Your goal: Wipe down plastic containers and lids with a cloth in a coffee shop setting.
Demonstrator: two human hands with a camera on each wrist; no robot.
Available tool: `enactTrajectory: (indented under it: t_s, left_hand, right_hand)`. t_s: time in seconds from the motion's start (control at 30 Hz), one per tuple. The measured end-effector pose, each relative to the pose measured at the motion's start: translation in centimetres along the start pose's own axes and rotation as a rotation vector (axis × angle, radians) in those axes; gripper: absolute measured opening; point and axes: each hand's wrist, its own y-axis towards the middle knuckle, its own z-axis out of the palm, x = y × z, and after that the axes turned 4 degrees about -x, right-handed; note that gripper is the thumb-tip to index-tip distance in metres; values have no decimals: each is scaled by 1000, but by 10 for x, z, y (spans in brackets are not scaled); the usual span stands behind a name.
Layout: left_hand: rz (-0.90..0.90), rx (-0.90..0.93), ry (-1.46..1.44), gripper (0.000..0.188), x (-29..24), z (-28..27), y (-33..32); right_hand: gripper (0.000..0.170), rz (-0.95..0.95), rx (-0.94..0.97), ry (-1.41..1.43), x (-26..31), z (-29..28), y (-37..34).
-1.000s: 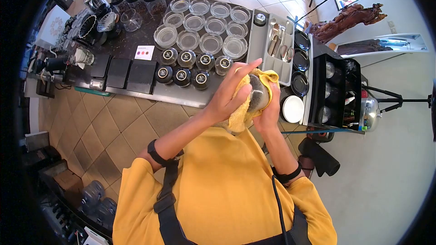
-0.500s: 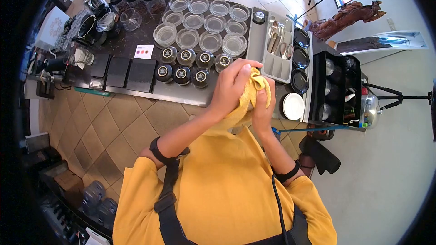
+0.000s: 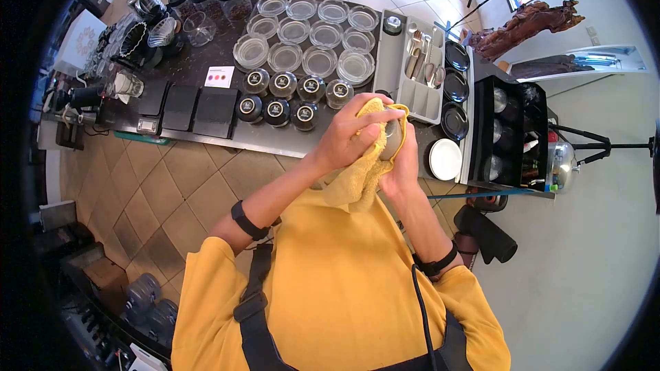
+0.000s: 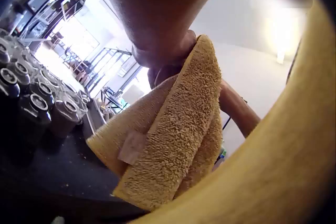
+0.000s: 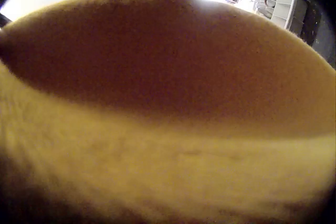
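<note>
Both hands meet in front of the chest in the head view. The left hand [image 3: 344, 140] grips a yellow cloth [image 3: 356, 184] against a rounded clear glass object [image 3: 392, 140]. On the object's other side, the right hand [image 3: 404, 165] holds it with part of the cloth; its fingers are partly hidden. A loose part of the cloth drapes below the hands. From the left wrist view, the cloth [image 4: 181, 134] hangs folded with a pale tag, below the left hand [image 4: 160, 50]. Blurred yellow and brown surfaces fill most of the right wrist view, hiding the right hand's grip.
Beyond the hands is a dark counter [image 3: 182, 72] with rows of glass dishes [image 3: 320, 62] and dark-lidded jars [image 3: 277, 111]. Right of these are a grey cutlery tray [image 3: 419, 102], black lids [image 3: 454, 86], a white round lid or plate [image 3: 445, 160] and a black rack [image 3: 507, 139].
The cloth was bunched over the glass object half a second ago; now the glass shows again and more cloth hangs down toward the chest. The left hand's fingers have shifted over the top.
</note>
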Motion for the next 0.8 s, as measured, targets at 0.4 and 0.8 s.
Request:
enactTrajectory:
  t_s: [0.4, 0.8]
  left_hand:
    - [-459, -57, -550, 52, -6, 3, 1]
    - [-339, -82, -11, 44, -19, -42, -1]
  right_hand:
    - [46, -156, 68, -88, 3, 10, -7]
    - [43, -130, 86, -25, 10, 1, -1]
